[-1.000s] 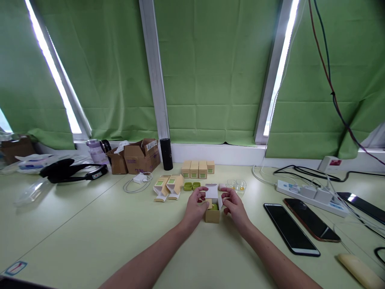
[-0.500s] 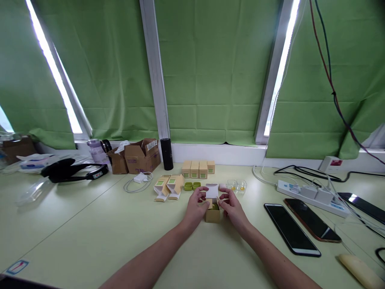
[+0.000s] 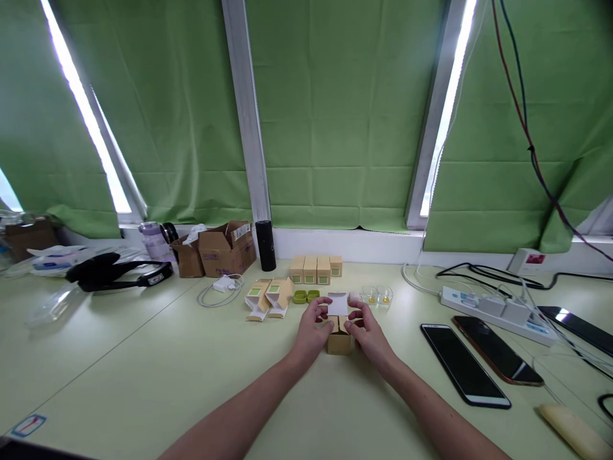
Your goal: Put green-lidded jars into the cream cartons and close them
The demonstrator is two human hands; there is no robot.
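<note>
The person's L hand [image 3: 311, 332] is at the 9 o'clock side of a small kraft carton [image 3: 338, 345], R hand [image 3: 371, 332] at its 3 o'clock side. The carton sits on the pale desk [image 3: 191, 383], front-centre, w/ its white-lined lid [image 3: 338, 304] raised at 12 o'clock & both side flaps folded inward over the top, a narrow gap btwn them.

L grip: thumb on the L flap, fingertips by the lid's edge, thumb & index apart. R grip: thumb at the R flap, index near the lid's other edge, also apart.

Around the carton: closed kraft boxes [image 3: 310, 270] in a row at approx. 11–12 o'clock; two green square containers [image 3: 306, 296] at 11, side by side; two opened cartons [image 3: 269, 299] w/ white insides at 10. Clear cups [image 3: 377, 295] w/ yellow bits inside stand at 1 o'clock, a small pale pink item [image 3: 354, 297] just beside them. Black cylinder [image 3: 265, 246] upright at 11, farther back. Power strip [image 3: 498, 314] at 2–3 o'clock; white-edged phone [image 3: 464, 365] at 3–4, another phone [image 3: 497, 350] beside it.
</note>
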